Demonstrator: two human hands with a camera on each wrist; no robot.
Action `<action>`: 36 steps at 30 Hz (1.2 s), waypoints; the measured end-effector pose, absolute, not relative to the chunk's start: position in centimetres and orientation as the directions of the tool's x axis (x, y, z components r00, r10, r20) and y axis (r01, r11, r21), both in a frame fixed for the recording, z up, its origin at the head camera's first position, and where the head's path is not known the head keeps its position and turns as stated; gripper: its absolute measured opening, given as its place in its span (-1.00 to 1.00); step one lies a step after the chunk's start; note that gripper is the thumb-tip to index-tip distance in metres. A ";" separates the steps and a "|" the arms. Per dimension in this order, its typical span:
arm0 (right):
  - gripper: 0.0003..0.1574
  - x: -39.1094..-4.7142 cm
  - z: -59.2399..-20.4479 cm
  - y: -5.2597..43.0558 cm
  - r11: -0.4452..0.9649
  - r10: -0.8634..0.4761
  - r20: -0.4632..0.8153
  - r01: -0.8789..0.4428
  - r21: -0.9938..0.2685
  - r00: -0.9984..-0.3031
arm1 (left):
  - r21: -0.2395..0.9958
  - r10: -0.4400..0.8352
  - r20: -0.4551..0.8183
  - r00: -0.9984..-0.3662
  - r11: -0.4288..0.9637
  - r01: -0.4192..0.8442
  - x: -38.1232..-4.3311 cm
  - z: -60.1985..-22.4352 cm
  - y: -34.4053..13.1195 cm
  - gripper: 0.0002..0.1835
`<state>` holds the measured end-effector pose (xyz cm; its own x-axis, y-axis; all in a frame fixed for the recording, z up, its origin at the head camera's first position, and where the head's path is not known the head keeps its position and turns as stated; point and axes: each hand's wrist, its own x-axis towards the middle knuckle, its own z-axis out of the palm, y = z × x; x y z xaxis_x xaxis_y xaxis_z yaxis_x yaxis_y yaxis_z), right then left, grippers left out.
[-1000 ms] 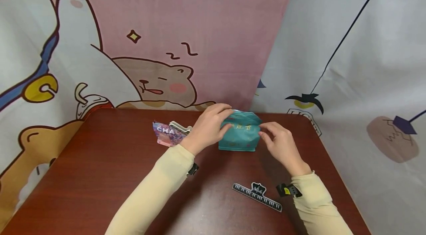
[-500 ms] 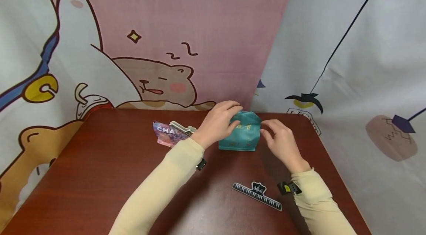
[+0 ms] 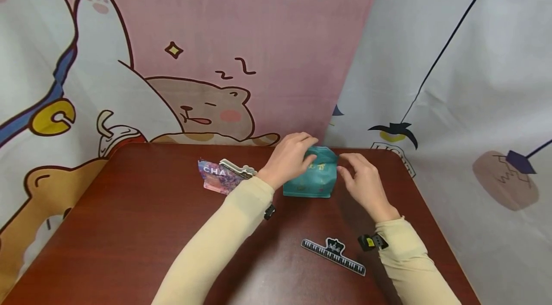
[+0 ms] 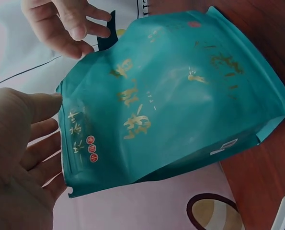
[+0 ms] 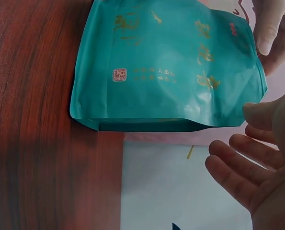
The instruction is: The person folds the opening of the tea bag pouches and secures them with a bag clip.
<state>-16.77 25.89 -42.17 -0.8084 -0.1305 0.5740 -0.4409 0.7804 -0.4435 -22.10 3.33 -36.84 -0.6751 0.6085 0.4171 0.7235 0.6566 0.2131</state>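
Note:
A teal pouch (image 3: 308, 182) with gold lettering stands upright near the table's back edge. My left hand (image 3: 290, 158) reaches over its top left part. In the left wrist view, the left thumb (image 4: 46, 103) meets the pouch's top edge, and several spread fingers extend towards that edge, their tips partly hidden. On the other side, my right hand (image 3: 364, 185) has its fingertips at the upper right edge. In the right wrist view, the right thumb (image 5: 257, 115) touches the top corner while the other fingers are loosely spread.
A piano-key clip (image 3: 333, 256) with a crown-shaped handle lies on the dark red wooden table (image 3: 142, 228). Left of the pouch, a purple-pink packet (image 3: 217, 178) carries another piano-key clip (image 3: 236, 169). A cartoon-printed cloth (image 3: 280, 46) hangs behind the table.
My left hand has slid to the right across the pouch's top, covering more of its lettering. The right hand has shifted only slightly. Pouch, packet and clips stay in place.

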 end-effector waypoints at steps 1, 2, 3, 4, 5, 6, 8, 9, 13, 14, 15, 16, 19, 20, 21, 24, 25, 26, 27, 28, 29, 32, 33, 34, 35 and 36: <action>-0.59 -16.8 -42.2 25.9 0.780 -0.128 0.570 -0.437 -0.447 -0.812 | 0.218 0.605 0.414 -0.680 0.659 0.719 -22.1 -36.9 3.4 -0.57; -0.58 -16.9 -42.2 25.8 0.779 -0.127 0.567 -0.436 -0.451 -0.814 | 0.226 0.600 0.413 -0.685 0.661 0.716 -22.2 -37.0 3.5 -0.57; -0.57 -16.9 -42.2 25.8 0.777 -0.125 0.565 -0.435 -0.455 -0.815 | 0.236 0.595 0.412 -0.690 0.662 0.711 -22.2 -37.0 3.6 -0.58; -0.56 -17.0 -42.2 25.8 0.774 -0.124 0.564 -0.435 -0.460 -0.817 | 0.244 0.589 0.412 -0.695 0.663 0.707 -22.3 -37.1 3.6 -0.58; -0.55 -17.0 -42.2 25.7 0.772 -0.125 0.563 -0.436 -0.463 -0.817 | 0.249 0.585 0.412 -0.698 0.665 0.704 -22.3 -37.2 3.7 -0.58; -0.55 -17.1 -42.2 25.7 0.768 -0.125 0.562 -0.438 -0.467 -0.818 | 0.253 0.580 0.413 -0.702 0.667 0.701 -22.4 -37.3 3.8 -0.59; -0.54 -17.2 -42.2 25.6 0.762 -0.124 0.558 -0.439 -0.476 -0.820 | 0.262 0.572 0.415 -0.708 0.670 0.695 -22.5 -37.5 3.9 -0.59; -0.53 -17.3 -42.2 25.6 0.760 -0.125 0.554 -0.439 -0.480 -0.823 | 0.267 0.567 0.416 -0.711 0.671 0.692 -22.5 -37.6 4.0 -0.60; -0.53 -17.8 -42.4 25.4 0.752 -0.128 0.543 -0.438 -0.492 -0.830 | 0.287 0.547 0.424 -0.722 0.675 0.680 -22.7 -38.0 4.2 -0.61; -0.54 -17.8 -42.4 25.3 0.749 -0.129 0.543 -0.440 -0.495 -0.830 | 0.290 0.541 0.426 -0.725 0.677 0.676 -22.7 -38.0 4.2 -0.61; -0.54 -17.9 -42.5 25.3 0.748 -0.130 0.544 -0.443 -0.495 -0.829 | 0.294 0.536 0.429 -0.727 0.679 0.673 -22.7 -38.1 4.2 -0.62; -0.55 -18.0 -42.5 25.3 0.747 -0.130 0.548 -0.446 -0.494 -0.826 | 0.294 0.531 0.432 -0.729 0.681 0.671 -22.7 -38.2 4.3 -0.62; -0.59 -18.2 -42.7 25.2 0.746 -0.130 0.560 -0.452 -0.488 -0.819 | 0.293 0.521 0.441 -0.731 0.686 0.666 -22.7 -38.5 4.4 -0.65; -0.61 -18.2 -42.7 25.2 0.748 -0.129 0.564 -0.453 -0.484 -0.816 | 0.291 0.518 0.444 -0.731 0.688 0.665 -22.7 -38.5 4.4 -0.66; -0.62 -18.3 -42.7 25.1 0.751 -0.130 0.568 -0.454 -0.479 -0.813 | 0.291 0.515 0.448 -0.731 0.689 0.664 -22.7 -38.6 4.5 -0.67; -0.67 -18.3 -42.9 25.0 0.757 -0.126 0.580 -0.456 -0.468 -0.805 | 0.284 0.508 0.455 -0.731 0.696 0.660 -22.7 -38.8 4.6 -0.69; -0.67 -18.4 -42.9 24.9 0.759 -0.124 0.582 -0.455 -0.466 -0.803 | 0.284 0.505 0.458 -0.732 0.697 0.659 -22.7 -38.9 4.6 -0.69; -0.67 -18.4 -43.0 24.9 0.761 -0.123 0.585 -0.455 -0.463 -0.802 | 0.285 0.502 0.460 -0.733 0.698 0.657 -22.7 -38.9 4.6 -0.70; -0.67 -18.4 -43.1 24.8 0.764 -0.121 0.588 -0.453 -0.460 -0.800 | 0.286 0.500 0.462 -0.733 0.698 0.656 -22.8 -39.0 4.6 -0.70; -0.67 -18.5 -43.1 24.8 0.764 -0.117 0.590 -0.451 -0.460 -0.799 | 0.286 0.497 0.465 -0.733 0.699 0.655 -22.8 -39.0 4.6 -0.71; -0.68 -18.5 -43.2 24.8 0.766 -0.111 0.593 -0.449 -0.460 -0.797 | 0.289 0.495 0.467 -0.733 0.698 0.655 -22.8 -39.0 4.7 -0.71; -0.68 -18.7 -43.5 24.6 0.768 -0.091 0.605 -0.443 -0.462 -0.791 | 0.295 0.490 0.472 -0.733 0.696 0.655 -22.8 -39.1 4.7 -0.73; -0.70 -18.7 -43.6 24.6 0.768 -0.083 0.612 -0.442 -0.464 -0.786 | 0.295 0.489 0.475 -0.731 0.694 0.656 -22.8 -39.1 4.7 -0.73; -0.71 -18.8 -43.7 24.6 0.768 -0.075 0.620 -0.442 -0.464 -0.781 | 0.297 0.489 0.477 -0.731 0.693 0.657 -22.8 -39.1 4.7 -0.74; -0.72 -18.8 -43.8 24.5 0.768 -0.067 0.629 -0.442 -0.462 -0.774 | 0.298 0.488 0.479 -0.730 0.691 0.658 -22.8 -39.1 4.7 -0.74; -0.74 -18.9 -43.9 24.4 0.769 -0.060 0.639 -0.444 -0.461 -0.767 | 0.299 0.487 0.483 -0.727 0.689 0.660 -22.9 -39.2 4.7 -0.74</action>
<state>-18.86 24.43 -43.88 -0.7668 -0.0597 0.6391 -0.4437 0.7688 -0.4605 -22.86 4.73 -39.19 -0.7275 0.4872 0.4831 0.6602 0.6889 0.2993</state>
